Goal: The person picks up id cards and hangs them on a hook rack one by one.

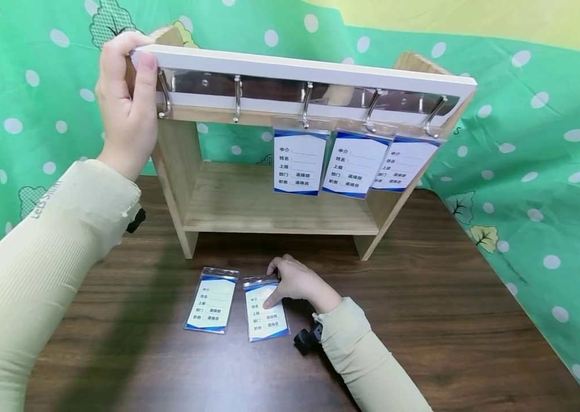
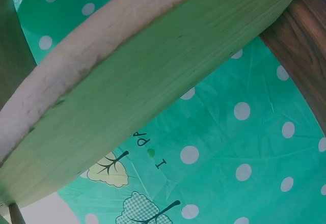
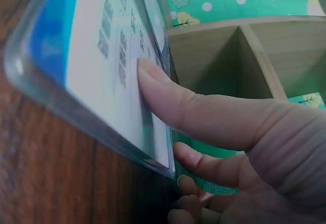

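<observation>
My left hand [image 1: 127,103] grips the left end of the wooden rack's white top rail [image 1: 290,63], thumb in front by the leftmost hook. On the dark tabletop, my right hand [image 1: 295,282] has its thumb on the face of a badge in a clear holder [image 1: 264,317], with fingers at its top and side edges. The right wrist view shows that thumb on the badge [image 3: 97,46] and the other fingers curled beyond its edge. A second badge [image 1: 211,303] lies flat just left of it. The left wrist view shows a wooden side panel [image 2: 132,76]; the left hand is out of sight there.
Several metal hooks [image 1: 237,100] line the rail. Three badges hang on the right-hand hooks, among them a hanging badge [image 1: 300,160] nearest the middle. The rack has a lower wooden shelf [image 1: 279,200]. Green dotted cloth [image 1: 537,171] stands behind and to the right.
</observation>
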Tool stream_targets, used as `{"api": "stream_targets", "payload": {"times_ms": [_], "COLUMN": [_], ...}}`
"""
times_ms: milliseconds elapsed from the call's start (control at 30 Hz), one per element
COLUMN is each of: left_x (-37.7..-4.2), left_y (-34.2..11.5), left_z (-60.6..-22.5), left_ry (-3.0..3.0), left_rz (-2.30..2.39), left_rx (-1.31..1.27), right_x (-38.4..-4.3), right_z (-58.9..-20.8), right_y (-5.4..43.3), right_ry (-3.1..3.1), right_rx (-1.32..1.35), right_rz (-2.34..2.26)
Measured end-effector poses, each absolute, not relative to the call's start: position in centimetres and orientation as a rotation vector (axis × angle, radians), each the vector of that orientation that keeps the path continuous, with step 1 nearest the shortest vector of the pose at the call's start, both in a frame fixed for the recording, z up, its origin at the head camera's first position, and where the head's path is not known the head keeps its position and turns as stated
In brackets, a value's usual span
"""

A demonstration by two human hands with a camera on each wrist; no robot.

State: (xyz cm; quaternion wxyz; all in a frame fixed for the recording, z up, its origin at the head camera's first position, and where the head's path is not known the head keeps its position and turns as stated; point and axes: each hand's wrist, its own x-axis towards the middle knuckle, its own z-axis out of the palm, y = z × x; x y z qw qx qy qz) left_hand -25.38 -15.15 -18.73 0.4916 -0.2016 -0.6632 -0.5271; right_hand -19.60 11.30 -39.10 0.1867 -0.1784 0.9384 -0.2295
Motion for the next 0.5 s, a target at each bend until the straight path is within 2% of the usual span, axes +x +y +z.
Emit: {"api": "stream_targets", "payload": {"times_ms": [500], "left_x": [-25.23], "left_y": [-14.95], "left_z": [-18.66], "left_ry": [-1.584], "left_rz": [-1.321], "left_rx": [-0.507], "right_x": [-20.02], "right_z": [-39.32], "right_y": [11.55], "right_ry": [2.551], "right_rx": [-0.475], "right_rz": [-0.844]}}
